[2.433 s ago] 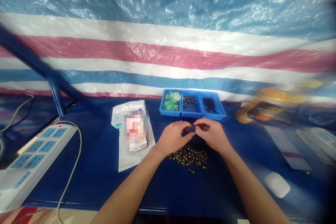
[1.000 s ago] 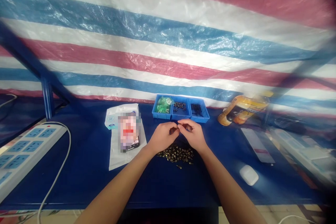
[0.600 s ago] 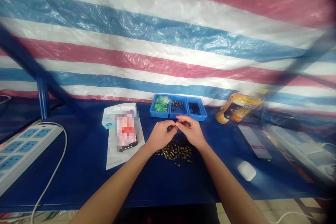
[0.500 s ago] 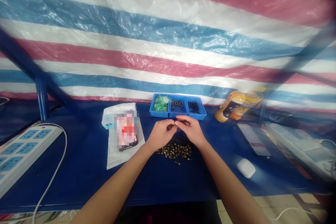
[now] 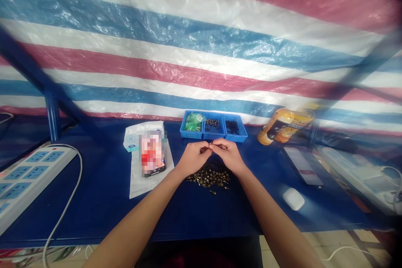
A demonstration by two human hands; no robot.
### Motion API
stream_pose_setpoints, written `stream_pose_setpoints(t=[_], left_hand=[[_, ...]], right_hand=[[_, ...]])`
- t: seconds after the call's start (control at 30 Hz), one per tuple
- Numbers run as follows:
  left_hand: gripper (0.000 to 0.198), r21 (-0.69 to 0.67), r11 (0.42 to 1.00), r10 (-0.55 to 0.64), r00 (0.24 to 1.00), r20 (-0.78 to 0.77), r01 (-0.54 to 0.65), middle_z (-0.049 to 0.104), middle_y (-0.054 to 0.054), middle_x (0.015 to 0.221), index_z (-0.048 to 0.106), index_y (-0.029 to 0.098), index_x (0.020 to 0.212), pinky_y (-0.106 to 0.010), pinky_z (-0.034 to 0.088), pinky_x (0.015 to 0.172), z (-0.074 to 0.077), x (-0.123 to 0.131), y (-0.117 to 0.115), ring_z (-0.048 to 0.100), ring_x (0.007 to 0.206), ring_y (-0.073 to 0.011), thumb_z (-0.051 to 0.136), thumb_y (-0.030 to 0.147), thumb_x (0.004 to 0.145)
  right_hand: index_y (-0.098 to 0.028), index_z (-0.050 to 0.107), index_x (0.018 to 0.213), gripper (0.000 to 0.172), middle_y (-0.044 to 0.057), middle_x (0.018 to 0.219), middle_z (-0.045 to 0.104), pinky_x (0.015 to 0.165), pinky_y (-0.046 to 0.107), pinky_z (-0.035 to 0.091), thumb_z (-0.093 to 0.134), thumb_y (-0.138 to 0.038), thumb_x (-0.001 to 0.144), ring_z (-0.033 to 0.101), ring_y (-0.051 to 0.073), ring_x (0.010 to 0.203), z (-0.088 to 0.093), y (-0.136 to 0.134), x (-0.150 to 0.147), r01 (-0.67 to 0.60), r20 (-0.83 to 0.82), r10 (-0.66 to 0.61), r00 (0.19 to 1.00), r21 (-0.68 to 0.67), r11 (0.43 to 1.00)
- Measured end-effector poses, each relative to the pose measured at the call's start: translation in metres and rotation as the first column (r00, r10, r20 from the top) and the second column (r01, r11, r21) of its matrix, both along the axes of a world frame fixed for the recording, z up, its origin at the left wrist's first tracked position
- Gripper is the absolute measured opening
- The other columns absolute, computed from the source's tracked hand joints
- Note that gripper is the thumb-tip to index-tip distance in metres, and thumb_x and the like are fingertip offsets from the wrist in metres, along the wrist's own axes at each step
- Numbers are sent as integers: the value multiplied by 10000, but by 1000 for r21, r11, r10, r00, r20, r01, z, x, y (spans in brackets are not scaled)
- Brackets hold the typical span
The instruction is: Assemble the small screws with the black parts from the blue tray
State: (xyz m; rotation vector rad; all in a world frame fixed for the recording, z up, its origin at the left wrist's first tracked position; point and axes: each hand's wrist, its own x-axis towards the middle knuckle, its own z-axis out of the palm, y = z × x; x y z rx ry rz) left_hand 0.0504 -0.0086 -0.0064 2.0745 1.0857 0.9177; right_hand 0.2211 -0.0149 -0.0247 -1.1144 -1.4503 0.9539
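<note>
"What are the hands doing?"

"The left hand (image 5: 193, 160) and right hand (image 5: 229, 156) meet at centre frame, fingertips pinching a tiny dark piece (image 5: 210, 147), too small to identify."

"And the bronze-coloured screws (image 5: 209, 177)?"

"Heaped just below the hands on the blue bench top (image 5: 125, 213), with a blue compartment tray (image 5: 188, 136) beyond."

The head-worn camera looks forward and down from above and behind the left hand (image 5: 193, 160) and right hand (image 5: 229, 156), which sit near mid-frame, with the blue desk (image 5: 103, 213) below them and a striped tarpaulin (image 5: 201, 37) filling the view beyond them.
</note>
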Motion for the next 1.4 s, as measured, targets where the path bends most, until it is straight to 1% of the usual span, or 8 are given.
stream_pose_setpoints(t=[0.23,0.33,0.53,0.73,1.0,1.2,1.33,1.4], left_hand=[[222,-63,998,28,995,99,-22,732,11,854,740,206,916,-235,430,683,3,0,-1,604,722,-135,551,321,911],[253,-107,994,4,986,167,14,743,-3,901,743,203,940,-242,451,709,2,0,0,634,775,-153,550,364,922],[275,-179,980,-36,966,255,84,752,-25,942,743,193,957,-254,486,752,-3,0,4,667,834,-178,558,393,922],[262,-123,991,-33,984,177,56,742,-12,871,746,193,901,-245,456,692,-2,-3,4,637,762,-158,557,373,924],[259,-1,1000,-13,998,57,13,704,13,758,728,188,815,-240,385,625,4,-2,-1,562,652,-122,534,309,935],[248,7,1000,8,1000,29,-8,697,27,740,725,200,816,-239,382,621,3,2,-3,558,626,-110,537,311,934],[210,-10,1000,26,999,22,-25,706,32,764,724,210,832,-242,397,635,1,2,-1,573,640,-113,565,319,915],[202,-7,999,46,999,22,-46,703,33,771,718,214,830,-243,402,646,-1,1,0,581,663,-117,566,318,912]], right_hand=[[-208,739,862,228,18,851,715,714,293,497,754,-410,757,619,163,744,3,-2,-1,21,-105,-28,994,-69,997],[-210,742,866,234,25,873,712,676,283,479,776,-404,739,600,161,747,4,-2,-1,12,-182,-30,983,-98,995],[-216,745,874,237,25,805,705,661,282,451,789,-404,737,593,159,752,5,-4,-3,-43,-288,-12,957,-182,982],[-216,758,804,231,26,830,701,643,278,437,815,-414,699,580,155,753,7,-3,-2,-39,-294,-29,955,-223,974],[-208,765,818,258,24,812,691,632,275,421,817,-427,691,569,154,748,8,-4,2,-46,-238,-17,971,-256,966],[-205,736,819,253,20,820,701,654,270,426,806,-422,709,598,153,766,12,-5,5,-65,-249,-3,969,-264,962],[-204,702,842,279,47,897,731,691,280,449,786,-446,731,654,177,824,12,-3,7,-34,-317,-60,947,-282,959],[-204,692,848,286,47,873,733,681,281,450,791,-444,727,653,168,780,12,-2,8,-8,-335,-86,938,-270,963]])
